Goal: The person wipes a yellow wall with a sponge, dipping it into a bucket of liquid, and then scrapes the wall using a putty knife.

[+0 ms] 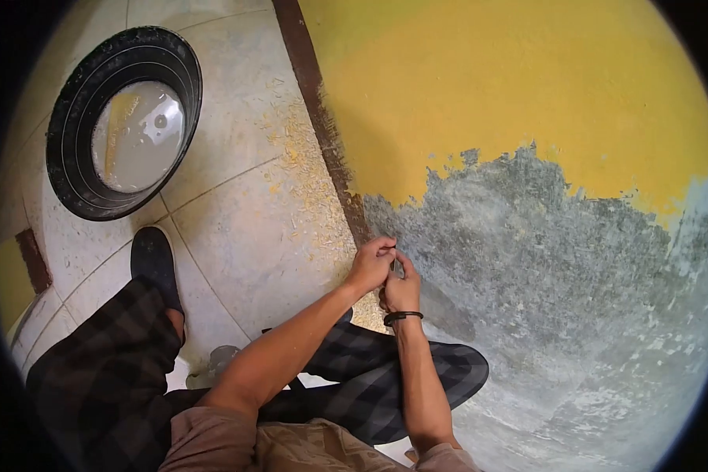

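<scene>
My left hand and my right hand meet in front of the wall's lower edge, fingers bent and pinched together. Between their fingertips is a small, thin, pale piece, mostly covered by the fingers; its kind I cannot make out. A dark band circles my right wrist. Just beyond the hands rises the wall, with yellow paint on its upper part and a bare grey patch with a ragged border lower down. A brown painted strip runs along the wall's foot.
Paint flakes lie scattered over the tiled floor along the wall. A black bucket with cloudy, whitish water stands at the upper left. My dark shoe is below it. A greyish, partly hidden object rests between my legs.
</scene>
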`<state>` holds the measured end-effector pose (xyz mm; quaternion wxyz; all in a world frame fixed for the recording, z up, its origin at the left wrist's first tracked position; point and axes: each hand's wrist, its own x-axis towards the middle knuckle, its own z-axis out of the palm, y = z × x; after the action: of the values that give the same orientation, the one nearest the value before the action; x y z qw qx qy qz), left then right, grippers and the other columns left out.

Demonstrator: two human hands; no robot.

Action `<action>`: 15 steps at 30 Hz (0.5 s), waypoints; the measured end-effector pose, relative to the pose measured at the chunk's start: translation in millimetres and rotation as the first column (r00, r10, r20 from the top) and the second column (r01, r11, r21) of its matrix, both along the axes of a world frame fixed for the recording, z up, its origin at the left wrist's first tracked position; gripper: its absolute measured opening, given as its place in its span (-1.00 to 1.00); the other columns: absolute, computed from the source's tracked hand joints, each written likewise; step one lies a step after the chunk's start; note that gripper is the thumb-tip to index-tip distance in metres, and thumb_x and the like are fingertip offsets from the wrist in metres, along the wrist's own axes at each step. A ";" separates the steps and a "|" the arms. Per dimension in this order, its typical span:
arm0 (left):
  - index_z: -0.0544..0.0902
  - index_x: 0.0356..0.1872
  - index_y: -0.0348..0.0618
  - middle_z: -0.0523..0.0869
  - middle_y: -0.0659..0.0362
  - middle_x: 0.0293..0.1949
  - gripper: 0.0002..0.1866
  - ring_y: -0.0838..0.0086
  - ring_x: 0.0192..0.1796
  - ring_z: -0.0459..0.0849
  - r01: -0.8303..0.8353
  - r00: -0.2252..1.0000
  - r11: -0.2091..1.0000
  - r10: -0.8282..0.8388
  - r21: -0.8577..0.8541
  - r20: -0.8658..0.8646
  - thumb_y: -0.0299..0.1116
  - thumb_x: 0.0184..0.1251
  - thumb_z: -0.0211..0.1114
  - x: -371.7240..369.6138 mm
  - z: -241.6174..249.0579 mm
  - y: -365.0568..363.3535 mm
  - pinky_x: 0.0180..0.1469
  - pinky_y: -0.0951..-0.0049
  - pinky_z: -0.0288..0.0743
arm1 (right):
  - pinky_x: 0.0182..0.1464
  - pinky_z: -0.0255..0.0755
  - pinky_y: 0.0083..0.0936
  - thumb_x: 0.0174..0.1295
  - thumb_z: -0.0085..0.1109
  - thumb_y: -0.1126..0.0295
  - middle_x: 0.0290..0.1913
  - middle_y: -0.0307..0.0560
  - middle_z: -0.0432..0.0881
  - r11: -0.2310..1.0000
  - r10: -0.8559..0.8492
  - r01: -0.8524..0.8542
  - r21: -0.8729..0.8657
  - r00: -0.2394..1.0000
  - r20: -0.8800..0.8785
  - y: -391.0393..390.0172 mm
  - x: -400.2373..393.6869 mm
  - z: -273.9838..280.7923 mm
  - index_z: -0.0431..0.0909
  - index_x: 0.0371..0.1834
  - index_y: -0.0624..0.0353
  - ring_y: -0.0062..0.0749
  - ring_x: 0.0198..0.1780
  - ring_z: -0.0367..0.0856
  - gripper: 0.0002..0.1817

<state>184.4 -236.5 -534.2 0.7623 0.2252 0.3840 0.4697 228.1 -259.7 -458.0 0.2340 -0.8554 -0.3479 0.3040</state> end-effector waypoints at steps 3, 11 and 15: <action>0.55 -0.06 -0.35 0.61 0.21 -0.29 -0.76 0.58 -0.28 0.53 0.050 0.999 0.997 -0.049 -0.064 0.014 -0.51 0.28 0.13 0.3 -11.4 2.2 -0.19 0.57 0.42 | -0.62 0.25 -0.56 0.18 0.03 0.52 -0.52 -0.14 0.54 0.996 -0.018 0.018 -0.092 1.000 0.002 4.7 -3.3 10.2 0.48 0.06 0.23 -0.59 -0.64 0.41 -0.66; 0.55 -0.05 -0.31 0.60 0.22 -0.32 -0.76 0.59 -0.27 0.51 0.084 0.996 0.994 -0.081 -0.065 0.047 -0.47 0.31 0.12 -4.0 -4.2 -1.1 -0.18 0.57 0.42 | -0.67 0.22 -0.55 0.16 0.03 0.53 -0.51 -0.13 0.53 0.997 -0.005 0.009 -0.083 0.999 0.044 -2.4 -4.0 4.6 0.45 0.08 0.21 -0.60 -0.66 0.39 -0.62; 0.54 -0.02 -0.31 0.60 0.22 -0.31 -0.74 0.59 -0.25 0.52 0.046 0.999 0.998 -0.045 -0.039 0.022 -0.47 0.30 0.12 -5.0 -2.0 4.5 -0.16 0.57 0.41 | -0.66 0.23 -0.55 0.18 0.06 0.50 -0.47 -0.12 0.55 0.998 -0.050 0.047 -0.037 0.997 -0.064 5.4 -7.4 1.8 0.44 0.09 0.22 -0.60 -0.64 0.40 -0.63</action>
<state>179.4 -232.0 -536.2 0.7811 0.2139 0.3801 0.4469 220.7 -254.3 -456.2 0.2374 -0.8572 -0.3138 0.3321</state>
